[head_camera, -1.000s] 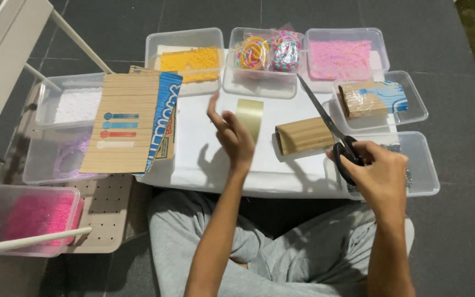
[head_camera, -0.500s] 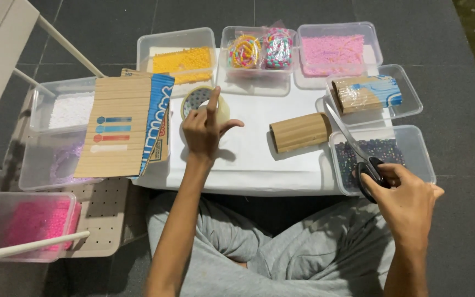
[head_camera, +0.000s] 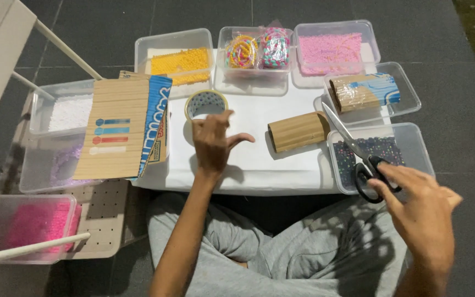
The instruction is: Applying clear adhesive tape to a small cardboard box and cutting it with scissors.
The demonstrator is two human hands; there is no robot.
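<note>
The right hand (head_camera: 421, 212) partly covers the black handles of the scissors (head_camera: 358, 151), so whether any finger passes through a loop cannot be told; its fingers look spread and loose over them. The scissors lie across the clear tub of dark beads (head_camera: 413, 144), blades closed and pointing up toward the cardboard roll (head_camera: 299, 131) in the middle of the white worktop (head_camera: 259, 165).

The left hand (head_camera: 214, 146) hovers left of that cardboard roll, fingers half curled and apart, holding nothing. Just above it and farther left of the roll, the tape roll (head_camera: 206, 104) lies flat on the worktop, untouched.

Behind the cardboard roll stand three clear tubs: one of yellow beads (head_camera: 182, 59), one with bagged multicoloured bead strings (head_camera: 255, 50), one of pale pink beads (head_camera: 331, 52). To the roll's upper right a tub holds a wrapped cardboard bundle (head_camera: 364, 91).

Far left of the roll, a striped cardboard sheet (head_camera: 123, 129) hides much of a white-bead tub (head_camera: 64, 107) and a tub below it whose purplish contents are hard to make out. At the lower left a tub of hot pink beads (head_camera: 23, 223) is cut off by the frame edge.
</note>
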